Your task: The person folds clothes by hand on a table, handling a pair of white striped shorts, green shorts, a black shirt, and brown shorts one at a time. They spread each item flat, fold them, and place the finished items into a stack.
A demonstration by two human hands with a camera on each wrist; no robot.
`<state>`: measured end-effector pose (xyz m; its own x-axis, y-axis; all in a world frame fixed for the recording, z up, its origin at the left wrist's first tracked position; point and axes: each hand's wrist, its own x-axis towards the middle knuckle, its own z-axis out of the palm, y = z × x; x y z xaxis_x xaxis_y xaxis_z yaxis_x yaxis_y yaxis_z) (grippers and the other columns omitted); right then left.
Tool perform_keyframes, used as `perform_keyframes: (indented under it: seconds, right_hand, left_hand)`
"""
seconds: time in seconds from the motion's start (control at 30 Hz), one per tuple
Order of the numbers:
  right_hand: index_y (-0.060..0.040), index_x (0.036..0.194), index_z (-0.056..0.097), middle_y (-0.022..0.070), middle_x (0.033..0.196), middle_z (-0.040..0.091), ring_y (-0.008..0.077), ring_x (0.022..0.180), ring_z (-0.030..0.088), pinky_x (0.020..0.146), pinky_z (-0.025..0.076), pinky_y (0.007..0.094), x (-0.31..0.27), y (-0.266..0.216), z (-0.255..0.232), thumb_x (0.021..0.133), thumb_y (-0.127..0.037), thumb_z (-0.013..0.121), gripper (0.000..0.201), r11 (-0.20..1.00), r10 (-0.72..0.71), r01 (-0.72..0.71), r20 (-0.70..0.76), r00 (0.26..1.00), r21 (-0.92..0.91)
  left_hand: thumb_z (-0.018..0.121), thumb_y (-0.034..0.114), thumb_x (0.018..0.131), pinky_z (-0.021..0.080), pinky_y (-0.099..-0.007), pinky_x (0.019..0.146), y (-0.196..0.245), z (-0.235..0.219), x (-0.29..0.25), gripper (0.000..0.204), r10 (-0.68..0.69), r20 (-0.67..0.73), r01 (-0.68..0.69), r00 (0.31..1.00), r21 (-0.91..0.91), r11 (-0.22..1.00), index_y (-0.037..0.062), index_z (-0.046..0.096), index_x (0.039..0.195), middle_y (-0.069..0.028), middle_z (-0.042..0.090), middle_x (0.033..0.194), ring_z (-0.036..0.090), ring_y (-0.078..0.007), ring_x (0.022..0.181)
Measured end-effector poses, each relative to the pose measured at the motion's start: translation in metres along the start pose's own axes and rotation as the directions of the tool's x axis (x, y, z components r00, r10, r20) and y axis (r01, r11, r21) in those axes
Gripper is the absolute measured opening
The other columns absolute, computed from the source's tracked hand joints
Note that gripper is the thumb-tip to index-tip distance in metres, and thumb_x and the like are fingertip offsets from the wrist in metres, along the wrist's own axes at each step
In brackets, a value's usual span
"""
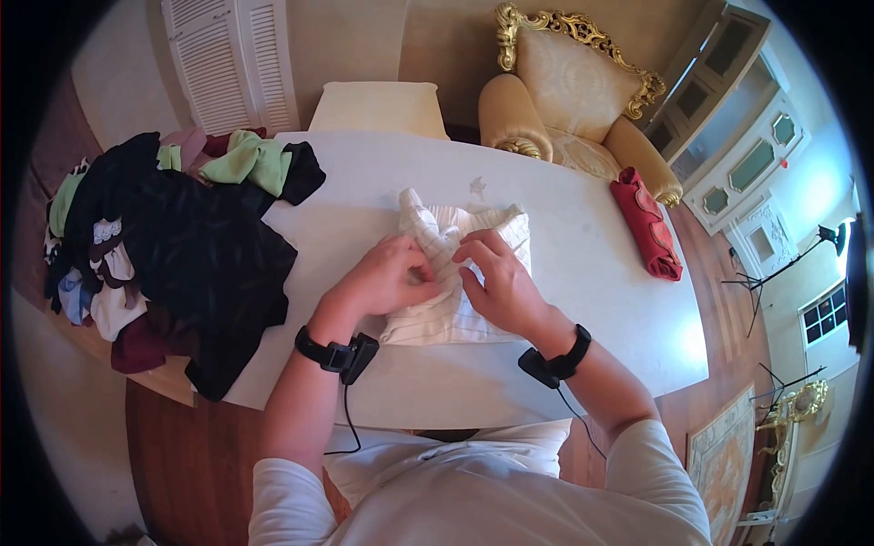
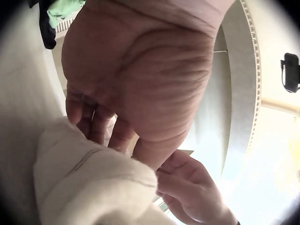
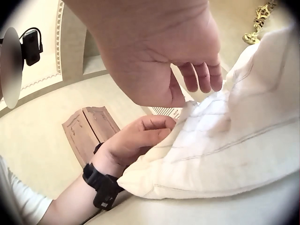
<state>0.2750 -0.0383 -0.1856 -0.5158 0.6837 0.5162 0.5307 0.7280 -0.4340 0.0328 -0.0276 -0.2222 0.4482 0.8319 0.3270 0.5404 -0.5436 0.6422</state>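
A white garment [image 1: 464,320] with thin grey stripes lies rumpled on the table in front of the person. My left hand [image 1: 393,276] is at its left side, fingers curled and partly behind a raised fold [image 2: 93,183] in the left wrist view; I cannot tell whether they grip it. From the right, my right hand [image 1: 503,282] reaches over the middle of the garment. In the right wrist view its thumb meets a small raised peak of the striped cloth [image 3: 201,122], with the other fingers bent beyond. Both hands are close together.
A large heap of dark and coloured clothes [image 1: 209,246] covers the left of the white table [image 1: 592,318]. Near the right edge lies a red rolled bundle [image 1: 645,223]. Behind the table stand a gold armchair [image 1: 574,91] and a cream stool [image 1: 378,109].
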Motion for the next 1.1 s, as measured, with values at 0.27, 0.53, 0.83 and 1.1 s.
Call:
perform_keyframes:
  seconds: [0.27, 0.53, 0.83, 1.1]
  right_hand:
    - [-0.0009, 0.128, 0.058, 0.0200, 0.098, 0.070, 0.0402, 0.095, 0.071, 0.082, 0.057, 0.0479, 0.005, -0.016, 0.004, 0.098, -0.021, 0.067, 0.037, 0.975, 0.221, -0.217, 0.118, 0.968, -0.045]
    - [-0.0006, 0.140, 0.050, 0.0160, 0.083, 0.070, 0.0292, 0.077, 0.072, 0.070, 0.056, 0.0411, 0.033, -0.018, 0.027, 0.096, -0.016, 0.071, 0.052, 0.959, 0.244, -0.265, 0.194, 0.950, 0.095]
    - [-0.0019, 0.149, 0.045, 0.0189, 0.093, 0.069, 0.0280, 0.085, 0.071, 0.081, 0.057, 0.0394, 0.068, 0.013, 0.060, 0.090, -0.004, 0.067, 0.063, 0.852, 0.267, -0.384, 0.334, 0.904, 0.357]
    - [-0.0017, 0.142, 0.049, 0.0273, 0.105, 0.070, 0.0462, 0.103, 0.069, 0.091, 0.055, 0.0511, 0.064, 0.007, 0.054, 0.085, -0.001, 0.060, 0.058, 0.977, 0.208, -0.212, 0.255, 0.944, -0.010]
  left_hand:
    - [0.078, 0.020, 0.093, 0.056, -0.0363, 0.081, -0.010, -0.011, 0.002, 0.023, -0.213, -0.111, 0.198, 0.971, -0.136, 0.971, 0.0029, 0.066, 0.103, -0.0104, 0.070, 0.100, 0.068, -0.0237, 0.089]
    - [0.045, 0.075, 0.103, 0.061, -0.0415, 0.084, -0.024, -0.029, 0.007, 0.076, -0.630, 0.103, 0.562, 0.770, -0.576, 0.593, 0.0049, 0.057, 0.130, -0.0145, 0.066, 0.114, 0.070, -0.0252, 0.098]
    - [0.060, 0.073, 0.096, 0.058, -0.0387, 0.088, -0.039, -0.055, -0.001, 0.076, -0.641, 0.160, 0.587, 0.751, -0.607, 0.536, 0.0037, 0.059, 0.126, -0.0101, 0.068, 0.115, 0.069, -0.0221, 0.102]
    - [0.086, 0.013, 0.083, 0.054, -0.0310, 0.086, -0.039, -0.034, -0.001, 0.035, -0.258, -0.241, 0.248, 0.936, -0.074, 0.966, 0.0057, 0.063, 0.109, -0.0053, 0.065, 0.119, 0.064, -0.0188, 0.103]
